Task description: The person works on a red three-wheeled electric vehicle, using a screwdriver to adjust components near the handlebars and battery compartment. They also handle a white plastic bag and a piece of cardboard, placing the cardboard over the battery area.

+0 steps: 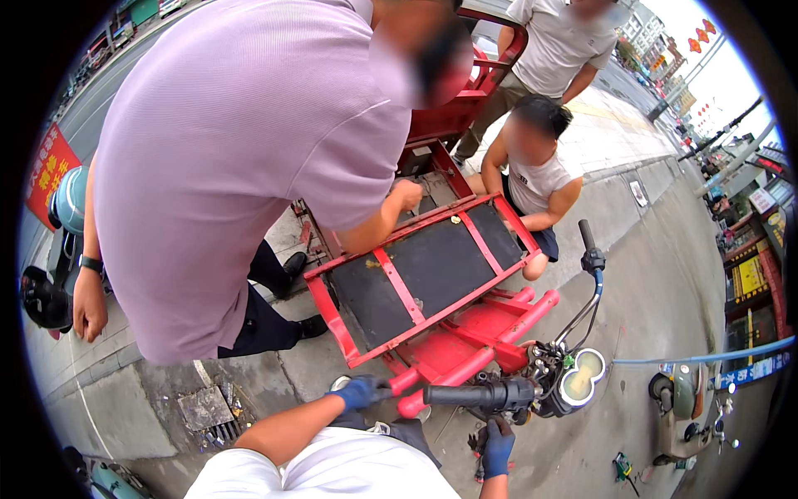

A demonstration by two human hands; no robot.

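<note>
My left hand (361,393), in a blue glove with dark fingertips, reaches toward the end of a red tube (406,382) on a red vehicle frame. Its fingers look stretched out; whether they touch the tube I cannot tell. Below the handlebar's black grip and switch housing (503,397), my gloved right hand (499,453) has its fingers drawn together beside dark parts, and what they hold is hidden. The handlebar carries a round twin gauge (583,376). Beyond it lies a red seat-base frame (407,299) with black panels, tilted up.
A person in a pinkish shirt (241,166) leans over the frame at left, one hand on it. Another person crouches (540,187) at its far side; a third stands behind. A drain grate (220,424) and a parked scooter (683,412) lie at the sides.
</note>
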